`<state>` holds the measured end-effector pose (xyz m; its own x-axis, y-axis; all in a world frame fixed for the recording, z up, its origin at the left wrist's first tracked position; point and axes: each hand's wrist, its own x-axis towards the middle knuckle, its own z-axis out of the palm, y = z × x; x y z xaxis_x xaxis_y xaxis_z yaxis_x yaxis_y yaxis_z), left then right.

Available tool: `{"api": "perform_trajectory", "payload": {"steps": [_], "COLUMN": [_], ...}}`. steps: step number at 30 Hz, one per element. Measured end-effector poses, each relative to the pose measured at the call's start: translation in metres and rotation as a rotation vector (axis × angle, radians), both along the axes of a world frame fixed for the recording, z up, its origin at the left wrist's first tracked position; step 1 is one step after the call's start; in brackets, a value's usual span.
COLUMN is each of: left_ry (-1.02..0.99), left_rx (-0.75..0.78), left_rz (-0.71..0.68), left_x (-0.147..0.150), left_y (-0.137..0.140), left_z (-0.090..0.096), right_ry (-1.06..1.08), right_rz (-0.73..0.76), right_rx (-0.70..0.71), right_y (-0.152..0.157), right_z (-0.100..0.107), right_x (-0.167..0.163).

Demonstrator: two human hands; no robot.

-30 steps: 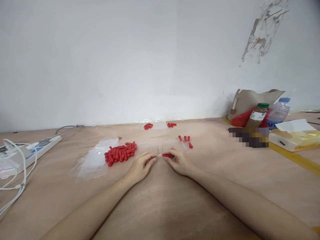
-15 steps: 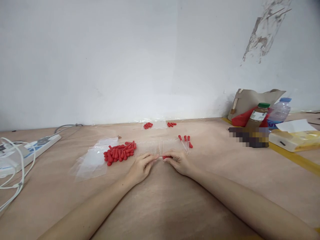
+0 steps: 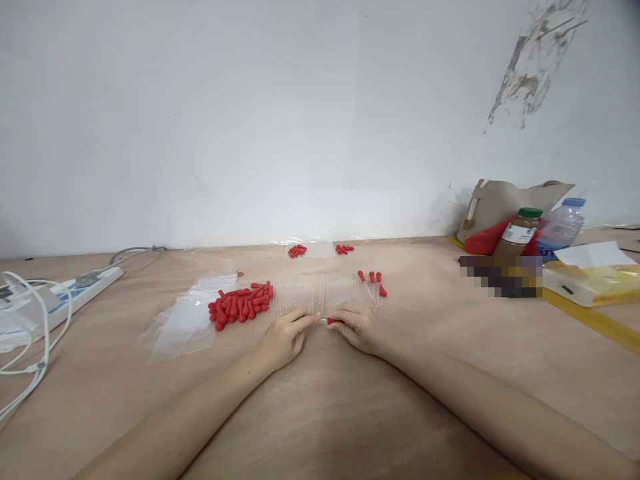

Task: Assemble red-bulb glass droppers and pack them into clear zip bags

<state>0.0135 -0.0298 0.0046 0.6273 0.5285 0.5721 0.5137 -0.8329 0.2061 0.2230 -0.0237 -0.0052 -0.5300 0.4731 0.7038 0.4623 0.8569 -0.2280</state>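
Note:
My left hand (image 3: 290, 335) pinches a thin clear glass dropper tube (image 3: 323, 321), of which only a short length shows between the hands. A red rubber dropper bulb (image 3: 331, 321) is gripped in my right hand (image 3: 359, 328), its mouth end pointing at the tube. Whether the tube sits inside the bulb I cannot tell. Just beyond my hands lies a row of clear tubes (image 3: 297, 293). Left of that row is a heap of red bulbs (image 3: 240, 307). Several droppers with red bulbs fitted (image 3: 371, 277) lie at the row's right end.
Clear plastic bags (image 3: 185, 323) lie left of the heap. Bagged red bulbs (image 3: 297, 251) rest by the wall. At left is a power strip (image 3: 95, 285) with white cables (image 3: 46, 333). To the right stand a green-capped bottle (image 3: 520, 232), a water bottle (image 3: 564, 227), a beige bag (image 3: 500, 197) and a yellow tissue pack (image 3: 610, 283).
My fingers have shifted slightly toward me and the right-hand fingers cover more of the bulb. Both hands keep their pinch. The whole view has drifted a little.

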Motion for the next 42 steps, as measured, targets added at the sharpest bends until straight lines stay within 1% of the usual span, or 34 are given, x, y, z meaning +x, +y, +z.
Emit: {"api": "perform_trajectory", "payload": {"steps": [4, 7, 15, 18, 20, 22, 24, 26, 28, 29, 31, 32, 34, 36, 37, 38, 40, 42], "left_ry": [0.017, 0.033, 0.071, 0.087, 0.075, 0.033, -0.022, -0.056, -0.062, -0.061, -0.067, -0.073, -0.074, -0.052, -0.036, -0.02, -0.002, 0.003], "left_rx": [0.015, 0.013, 0.02, 0.003, -0.013, -0.022, -0.027, -0.029, -0.037, -0.042, -0.056, -0.064, -0.082, -0.097, -0.104, -0.108, -0.11, -0.107], "left_rz": [0.05, 0.068, 0.106, 0.116, 0.113, 0.106, 0.089, 0.063, 0.044, 0.046, 0.071, 0.09, 0.124, 0.143, 0.146, 0.144, 0.141, 0.142], "left_x": [0.004, 0.007, 0.01, 0.011, 0.011, 0.011, 0.011, 0.01, 0.009, 0.008, 0.006, 0.005, 0.005, 0.007, 0.008, 0.009, 0.01, 0.011], "left_y": [-0.001, -0.001, -0.002, -0.001, 0.0, 0.001, 0.001, -0.001, -0.003, -0.004, -0.005, -0.005, -0.005, -0.005, -0.005, -0.005, -0.004, -0.004], "left_z": [-0.002, -0.004, -0.005, -0.004, -0.004, -0.005, -0.005, -0.004, -0.002, 0.0, 0.004, 0.006, 0.008, 0.008, 0.008, 0.008, 0.007, 0.007], "right_ry": [-0.134, -0.192, -0.213, -0.217, -0.186, -0.095, 0.07, 0.279, 0.467, 0.541, 0.644, 0.684, 0.738, 0.765, 0.739, 0.667, 0.44, 0.273], "right_rz": [-0.071, -0.084, -0.072, -0.057, -0.028, 0.023, 0.067, 0.074, 0.057, 0.044, -0.002, -0.037, -0.142, -0.267, -0.344, -0.422, -0.566, -0.654], "right_rx": [0.048, 0.078, 0.12, 0.1, 0.04, -0.082, -0.261, -0.445, -0.582, -0.624, -0.661, -0.655, -0.645, -0.635, -0.629, -0.626, -0.596, -0.558], "right_y": [0.0, 0.0, 0.002, 0.003, 0.004, 0.006, 0.007, 0.008, 0.012, 0.015, 0.023, 0.028, 0.04, 0.054, 0.062, 0.069, 0.083, 0.096], "right_z": [0.005, 0.007, 0.006, 0.007, 0.008, 0.009, 0.01, 0.011, 0.015, 0.019, 0.029, 0.035, 0.045, 0.05, 0.05, 0.048, 0.042, 0.034], "right_x": [0.001, 0.001, -0.002, -0.002, 0.0, 0.0, -0.001, -0.003, -0.004, -0.003, 0.007, 0.014, 0.035, 0.059, 0.07, 0.079, 0.09, 0.092]}}
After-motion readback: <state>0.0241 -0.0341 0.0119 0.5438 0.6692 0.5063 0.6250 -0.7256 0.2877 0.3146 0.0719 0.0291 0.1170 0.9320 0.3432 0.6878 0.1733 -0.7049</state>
